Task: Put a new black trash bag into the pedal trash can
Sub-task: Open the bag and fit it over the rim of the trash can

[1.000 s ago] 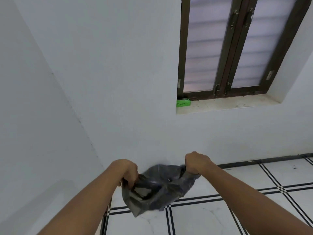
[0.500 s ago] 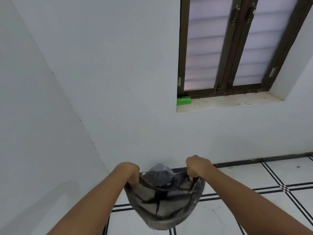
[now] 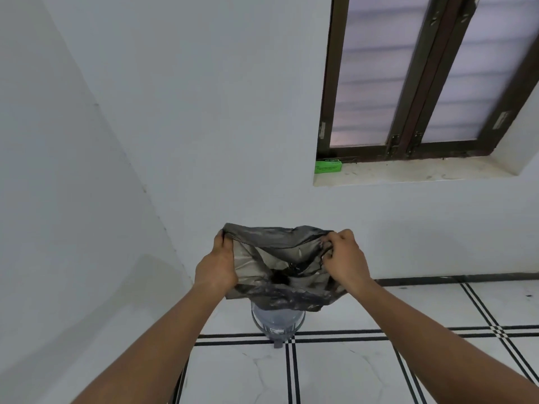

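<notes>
A thin black trash bag [image 3: 280, 258] hangs stretched wide between both hands, its mouth facing me. My left hand [image 3: 217, 265] grips the bag's left rim. On the right rim my right hand [image 3: 344, 259] pinches the plastic. Directly below the bag stands a small grey pedal trash can [image 3: 277, 323] on the floor, with its pedal toward me. The bag hides the can's top, so its lid and opening cannot be seen.
The can stands in a corner between two white walls. White floor tiles with black double lines [image 3: 379, 333] run to the right. A window sill [image 3: 408, 173] above right carries a green box [image 3: 328, 166].
Both hands have moved apart and pulled the crumpled bag open into a wide mouth. The view has tilted down, bringing the trash can into sight under the bag.
</notes>
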Tool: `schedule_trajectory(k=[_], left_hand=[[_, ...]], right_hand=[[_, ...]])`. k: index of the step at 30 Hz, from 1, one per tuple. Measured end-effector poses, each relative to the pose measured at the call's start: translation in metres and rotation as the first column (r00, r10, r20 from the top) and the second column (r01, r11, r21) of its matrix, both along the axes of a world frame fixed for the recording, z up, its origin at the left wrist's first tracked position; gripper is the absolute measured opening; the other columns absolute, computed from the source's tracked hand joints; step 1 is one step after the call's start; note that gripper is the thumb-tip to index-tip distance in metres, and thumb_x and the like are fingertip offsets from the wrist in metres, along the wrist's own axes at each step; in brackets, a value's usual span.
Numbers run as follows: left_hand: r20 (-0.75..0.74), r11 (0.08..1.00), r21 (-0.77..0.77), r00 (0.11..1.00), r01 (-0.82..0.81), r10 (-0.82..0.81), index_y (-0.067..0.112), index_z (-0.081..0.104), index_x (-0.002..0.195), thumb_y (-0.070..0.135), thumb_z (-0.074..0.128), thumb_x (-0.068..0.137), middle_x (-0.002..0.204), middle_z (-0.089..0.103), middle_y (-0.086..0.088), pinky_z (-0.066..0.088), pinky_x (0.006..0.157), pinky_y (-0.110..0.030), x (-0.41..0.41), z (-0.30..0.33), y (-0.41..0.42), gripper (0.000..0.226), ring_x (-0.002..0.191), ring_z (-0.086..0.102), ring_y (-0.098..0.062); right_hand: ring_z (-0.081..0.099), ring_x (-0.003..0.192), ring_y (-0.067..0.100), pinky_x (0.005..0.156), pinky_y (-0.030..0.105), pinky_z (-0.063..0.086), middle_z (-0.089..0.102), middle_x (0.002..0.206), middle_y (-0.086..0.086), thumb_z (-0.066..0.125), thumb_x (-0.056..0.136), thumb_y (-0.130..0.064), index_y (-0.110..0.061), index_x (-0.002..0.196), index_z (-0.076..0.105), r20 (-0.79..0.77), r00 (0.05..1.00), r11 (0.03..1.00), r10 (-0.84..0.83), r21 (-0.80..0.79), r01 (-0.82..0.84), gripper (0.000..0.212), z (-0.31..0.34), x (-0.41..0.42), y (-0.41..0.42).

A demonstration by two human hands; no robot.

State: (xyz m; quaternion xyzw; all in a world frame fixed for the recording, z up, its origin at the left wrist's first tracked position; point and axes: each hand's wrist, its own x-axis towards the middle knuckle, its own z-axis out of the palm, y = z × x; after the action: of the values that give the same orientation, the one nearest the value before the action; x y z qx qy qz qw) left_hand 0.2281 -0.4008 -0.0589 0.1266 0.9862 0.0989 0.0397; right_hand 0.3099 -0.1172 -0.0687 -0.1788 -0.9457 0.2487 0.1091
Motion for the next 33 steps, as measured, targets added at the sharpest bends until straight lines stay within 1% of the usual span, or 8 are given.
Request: schedule_trajectory(k=[3,5,8,11,13,17,22,33], left_hand=[[0.000,1.000,0.005,1.000,-0.008,0.008,0.018,0.015,0.159,-0.001,0.068,0.075,0.169,-0.012,0.004,0.049,0.060,-0.033,-0.009,-0.011,-0.016,0.102,0.077,0.064,-0.027],[-0.008,1.000,0.000,1.000,0.003,-0.003,0.019,0.017,0.159,-0.001,0.067,0.076,0.169,-0.014,0.004,0.051,0.060,-0.034,-0.019,-0.018,-0.028,0.100,0.075,0.063,-0.025],[-0.003,1.000,-0.025,1.000,0.018,-0.018,0.017,0.022,0.157,0.002,0.068,0.078,0.168,-0.014,0.003,0.056,0.066,-0.038,-0.034,-0.025,-0.044,0.093,0.081,0.061,-0.026],[0.025,0.999,-0.031,1.000,0.019,-0.019,0.017,0.021,0.158,0.004,0.070,0.077,0.168,-0.013,0.003,0.053,0.064,-0.036,-0.055,-0.031,-0.057,0.096,0.081,0.060,-0.025],[0.049,1.000,0.005,0.998,0.025,-0.026,0.019,0.019,0.159,0.004,0.071,0.075,0.167,-0.011,0.003,0.051,0.060,-0.034,-0.069,-0.034,-0.061,0.099,0.073,0.060,-0.024],[0.085,0.998,0.029,0.995,0.055,-0.057,0.019,0.017,0.159,0.009,0.076,0.074,0.166,-0.009,0.002,0.051,0.059,-0.034,-0.091,-0.041,-0.065,0.104,0.069,0.057,-0.024],[0.144,0.996,0.037,0.986,0.079,-0.084,0.022,0.008,0.161,0.015,0.080,0.070,0.166,-0.008,0.003,0.053,0.062,-0.034,-0.108,-0.051,-0.067,0.116,0.071,0.059,-0.023],[0.225,0.993,0.063,0.968,0.098,-0.110,0.017,0.010,0.162,0.008,0.073,0.075,0.167,-0.005,0.000,0.057,0.067,-0.035,-0.147,-0.069,-0.056,0.108,0.077,0.063,-0.025]], right_hand=[[0.057,0.071,0.026,0.061,0.035,0.050,0.048,0.104,0.003,0.057,0.087,-0.015,-0.021,0.125,0.048,0.021,0.999,0.994,0.031,0.103,-0.033,0.040,-0.006,-0.012,-0.004],[0.060,0.073,0.028,0.059,0.035,0.048,0.049,0.099,0.003,0.058,0.087,-0.013,-0.023,0.135,0.041,0.040,0.997,0.989,0.070,0.130,-0.075,0.052,-0.012,-0.023,-0.011],[0.061,0.070,0.031,0.057,0.036,0.048,0.049,0.106,0.006,0.061,0.088,-0.012,-0.026,0.146,0.032,0.080,0.992,0.977,0.094,0.186,-0.108,0.067,-0.022,-0.038,-0.023],[0.063,0.068,0.034,0.059,0.039,0.053,0.045,0.121,0.010,0.063,0.087,-0.011,-0.017,0.136,0.044,0.073,0.995,0.981,0.061,0.178,-0.073,0.053,-0.033,-0.053,-0.038],[0.063,0.077,0.032,0.062,0.037,0.053,0.045,0.127,0.010,0.067,0.087,-0.014,-0.013,0.127,0.053,0.064,0.998,0.984,0.022,0.178,-0.034,0.042,-0.038,-0.062,-0.046],[0.055,0.102,0.029,0.075,0.037,0.047,0.063,0.116,0.003,0.064,0.089,-0.019,-0.017,0.111,0.071,0.040,0.999,0.944,-0.035,0.331,0.020,0.023,-0.048,-0.077,-0.057],[0.065,0.091,0.025,0.072,0.032,0.050,0.065,0.112,0.003,0.058,0.092,-0.014,-0.018,0.107,0.072,0.060,0.998,0.992,-0.019,0.124,0.011,0.021,-0.058,-0.090,-0.064],[0.065,0.094,0.026,0.078,0.032,0.051,0.061,0.116,0.005,0.064,0.087,-0.017,-0.015,0.111,0.070,0.102,0.995,1.000,0.009,0.011,-0.010,0.025,-0.083,-0.136,-0.060]])
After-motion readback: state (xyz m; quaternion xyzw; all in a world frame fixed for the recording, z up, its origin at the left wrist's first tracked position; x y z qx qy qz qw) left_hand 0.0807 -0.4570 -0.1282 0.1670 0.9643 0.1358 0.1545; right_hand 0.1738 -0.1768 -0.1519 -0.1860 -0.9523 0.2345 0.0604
